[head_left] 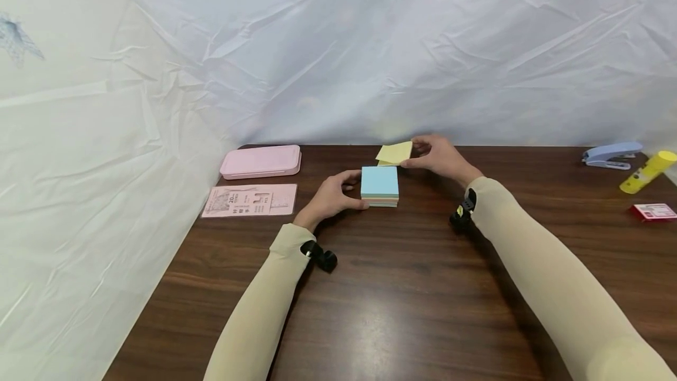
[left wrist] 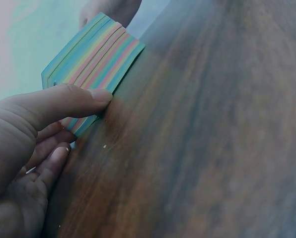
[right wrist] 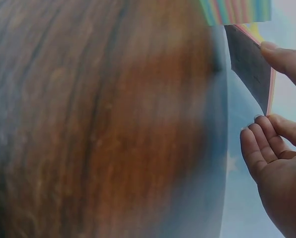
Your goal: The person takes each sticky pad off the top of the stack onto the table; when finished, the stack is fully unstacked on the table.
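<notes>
A thick stack of coloured sticky notes (head_left: 379,182) with a light blue top stands on the table in the head view. My left hand (head_left: 332,196) grips it from the left, thumb along its front side and fingers behind. In the left wrist view, the striped layers of the stack (left wrist: 96,54) show beyond the thumb (left wrist: 76,101). Just behind the stack, my right hand (head_left: 441,157) pinches the right edge of a thin yellow sticky note pad (head_left: 395,153), whose top sheet is lifted at the left. The right wrist view shows the pad's dark underside (right wrist: 252,67) between finger and thumb.
A pink case (head_left: 261,161) and a pink printed packet (head_left: 251,200) lie at the left of the brown table (head_left: 402,298). Far right are a blue stapler (head_left: 610,154), a yellow tube (head_left: 647,172) and a small red box (head_left: 654,211). A white sheet (head_left: 328,63) hangs behind.
</notes>
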The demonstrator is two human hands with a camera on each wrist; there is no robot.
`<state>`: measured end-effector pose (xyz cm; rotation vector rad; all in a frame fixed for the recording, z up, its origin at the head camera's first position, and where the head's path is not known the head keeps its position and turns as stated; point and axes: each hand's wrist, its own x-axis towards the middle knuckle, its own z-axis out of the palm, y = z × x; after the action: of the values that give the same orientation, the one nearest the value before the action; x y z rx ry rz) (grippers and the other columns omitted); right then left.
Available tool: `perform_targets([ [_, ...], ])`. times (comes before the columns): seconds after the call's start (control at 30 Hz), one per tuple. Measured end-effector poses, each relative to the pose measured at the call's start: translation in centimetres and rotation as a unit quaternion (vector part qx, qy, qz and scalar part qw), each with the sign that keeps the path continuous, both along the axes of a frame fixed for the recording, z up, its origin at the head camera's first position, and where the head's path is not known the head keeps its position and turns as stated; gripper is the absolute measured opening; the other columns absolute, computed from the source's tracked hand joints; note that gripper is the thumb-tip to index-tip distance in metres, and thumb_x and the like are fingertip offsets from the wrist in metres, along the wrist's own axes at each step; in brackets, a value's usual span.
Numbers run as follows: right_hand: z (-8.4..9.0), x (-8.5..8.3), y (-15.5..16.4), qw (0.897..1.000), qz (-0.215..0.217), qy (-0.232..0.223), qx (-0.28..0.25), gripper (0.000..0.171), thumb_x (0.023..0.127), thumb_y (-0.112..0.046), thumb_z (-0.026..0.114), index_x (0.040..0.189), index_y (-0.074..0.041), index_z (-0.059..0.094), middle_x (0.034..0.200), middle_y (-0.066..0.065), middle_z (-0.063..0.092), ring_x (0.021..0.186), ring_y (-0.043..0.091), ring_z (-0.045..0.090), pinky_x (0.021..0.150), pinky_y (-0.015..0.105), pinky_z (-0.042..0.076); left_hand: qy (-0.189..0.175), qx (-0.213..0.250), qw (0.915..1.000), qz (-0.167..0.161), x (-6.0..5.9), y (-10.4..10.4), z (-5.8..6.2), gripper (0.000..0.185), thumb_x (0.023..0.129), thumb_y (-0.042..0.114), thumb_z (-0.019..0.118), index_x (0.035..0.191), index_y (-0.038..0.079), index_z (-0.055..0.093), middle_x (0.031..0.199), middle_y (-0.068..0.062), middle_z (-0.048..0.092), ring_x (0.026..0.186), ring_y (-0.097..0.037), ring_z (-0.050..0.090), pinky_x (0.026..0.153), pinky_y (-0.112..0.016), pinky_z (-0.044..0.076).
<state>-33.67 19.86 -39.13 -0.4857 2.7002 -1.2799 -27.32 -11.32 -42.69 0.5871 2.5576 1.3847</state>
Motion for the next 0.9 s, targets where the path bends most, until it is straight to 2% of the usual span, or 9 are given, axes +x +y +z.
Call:
perform_targets([
  [0.17, -0.7, -0.4, -0.1, 1.0, 0.008, -0.011, 0.014, 0.085, 0.093, -0.032, 0.086, 0.156, 0.008, 0.045, 0.148, 0.027, 0.05, 0.135, 0.043, 0.05, 0.112, 0.059, 0.042, -0.002, -0.002, 1.0, 0.003, 0.1, -0.1, 0.0, 0.085, 0.087, 0.018, 0.092, 0.159, 0.009, 0.049, 0.155, -0.011, 0.054, 0.135, -0.03, 0.057, 0.112, -0.04, 0.048],
  [0.3, -1.0, -0.7, -0.3, 0.999, 0.018, -0.016, 0.024, 0.081, 0.095, -0.027, 0.085, 0.154, 0.01, 0.045, 0.147, 0.03, 0.049, 0.135, 0.045, 0.05, 0.11, 0.06, 0.043, -0.005, -0.002, 1.0, 0.002, 0.2, -0.2, 0.0, 0.084, 0.087, 0.018, 0.092, 0.159, 0.009, 0.049, 0.155, -0.011, 0.054, 0.136, -0.031, 0.057, 0.112, -0.04, 0.048],
  [0.67, -0.7, -0.6, -1.0, 0.996, 0.038, -0.029, 0.072, 0.081, 0.097, -0.024, 0.082, 0.156, 0.013, 0.041, 0.148, 0.033, 0.043, 0.136, 0.048, 0.046, 0.111, 0.061, 0.042, -0.002, -0.001, 1.0, 0.003, 0.4, -0.3, -0.2, 0.084, 0.086, 0.018, 0.092, 0.159, 0.009, 0.05, 0.155, -0.011, 0.055, 0.135, -0.03, 0.057, 0.112, -0.039, 0.048],
  [0.9, -0.5, -0.8, -1.0, 0.995, 0.049, -0.036, 0.081, 0.083, 0.097, -0.023, 0.082, 0.158, 0.013, 0.038, 0.148, 0.035, 0.044, 0.136, 0.049, 0.046, 0.11, 0.062, 0.043, 0.001, 0.0, 1.0, 0.005, 0.3, -0.2, -0.2, 0.085, 0.086, 0.018, 0.092, 0.159, 0.01, 0.05, 0.155, -0.01, 0.055, 0.135, -0.03, 0.057, 0.111, -0.04, 0.048],
])
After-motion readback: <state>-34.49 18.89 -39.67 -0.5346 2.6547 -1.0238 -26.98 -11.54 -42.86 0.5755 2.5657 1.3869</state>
